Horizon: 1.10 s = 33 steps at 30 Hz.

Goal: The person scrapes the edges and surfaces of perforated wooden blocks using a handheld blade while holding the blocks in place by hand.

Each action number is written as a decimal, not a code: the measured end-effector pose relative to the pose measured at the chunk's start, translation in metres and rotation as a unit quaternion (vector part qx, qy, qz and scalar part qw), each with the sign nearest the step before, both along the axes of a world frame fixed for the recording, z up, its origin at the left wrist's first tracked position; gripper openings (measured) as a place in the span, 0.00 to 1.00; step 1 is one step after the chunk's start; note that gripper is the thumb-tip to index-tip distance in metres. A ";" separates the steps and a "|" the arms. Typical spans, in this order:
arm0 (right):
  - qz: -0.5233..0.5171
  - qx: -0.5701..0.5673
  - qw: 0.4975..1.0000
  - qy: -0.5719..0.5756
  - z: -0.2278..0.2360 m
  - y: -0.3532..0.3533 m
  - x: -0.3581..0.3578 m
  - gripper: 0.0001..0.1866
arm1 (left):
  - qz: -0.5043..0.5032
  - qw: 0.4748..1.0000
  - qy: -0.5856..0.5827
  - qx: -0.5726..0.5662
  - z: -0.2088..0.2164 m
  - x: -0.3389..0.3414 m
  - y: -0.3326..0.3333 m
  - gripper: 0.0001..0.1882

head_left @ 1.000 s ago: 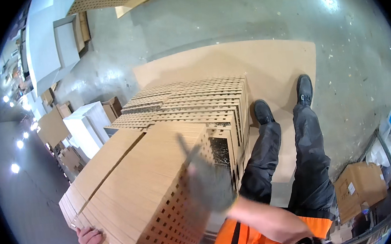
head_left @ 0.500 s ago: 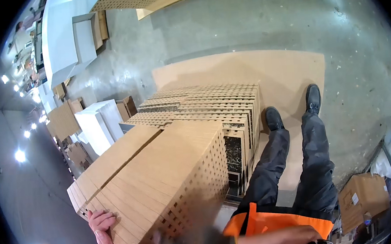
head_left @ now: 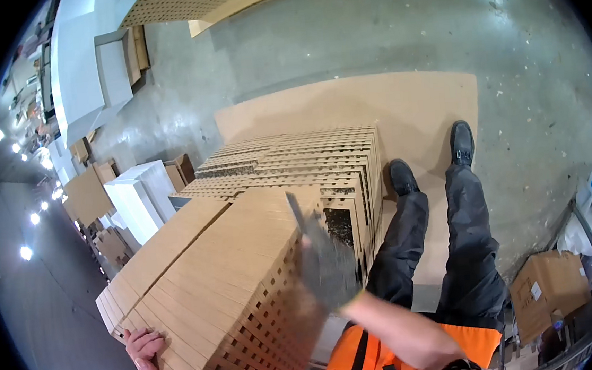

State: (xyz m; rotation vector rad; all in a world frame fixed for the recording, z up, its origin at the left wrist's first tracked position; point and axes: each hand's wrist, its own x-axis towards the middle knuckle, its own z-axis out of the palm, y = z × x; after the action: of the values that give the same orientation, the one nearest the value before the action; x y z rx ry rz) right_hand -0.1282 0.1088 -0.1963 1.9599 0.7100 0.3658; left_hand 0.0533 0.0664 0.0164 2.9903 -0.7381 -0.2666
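My bare left hand [head_left: 145,350] curls its fingers over the near left edge of a stack of perforated brown cardboard panels [head_left: 211,261], packed tightly together with a long gap between two rows. My right hand [head_left: 327,273], in a grey glove and blurred by motion, is at the right side of the stack. A narrow, flat grey strip-like tool [head_left: 295,209] sticks up from it, over the panels' top edge; its exact kind is unclear. More slotted panels [head_left: 308,156] stand in layers behind, with black speckled material [head_left: 339,225] showing in their openings.
My feet are on a flat brown cardboard sheet [head_left: 421,98] on the concrete floor [head_left: 340,35]. White boxes [head_left: 140,197] stand left, and a large white carton [head_left: 78,70] farther off. At the lower right are a brown box [head_left: 548,290] and plastic bags [head_left: 588,224].
My right hand has moved up and away along the stack's right side, and the grey strip now shows. My left hand keeps its grip. The view has shifted slightly.
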 end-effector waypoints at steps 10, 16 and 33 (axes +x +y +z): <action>-0.400 0.839 0.294 0.223 -0.071 -0.171 0.057 0.26 | 0.011 1.000 0.009 0.014 0.002 0.003 -0.006 0.24; -0.472 0.715 0.499 0.132 -0.124 -0.155 0.068 0.24 | 0.063 0.998 0.015 -0.012 0.024 -0.001 0.041 0.24; -0.397 0.827 0.339 0.210 -0.147 -0.135 0.044 0.25 | -0.002 0.996 0.036 0.083 0.042 0.017 0.065 0.21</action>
State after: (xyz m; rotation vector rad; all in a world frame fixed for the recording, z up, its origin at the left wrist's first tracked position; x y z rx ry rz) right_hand -0.0846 -0.0259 -0.3438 4.0120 -1.1791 -0.3445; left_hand 0.0707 0.1315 0.0579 3.1147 -0.7498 -0.4568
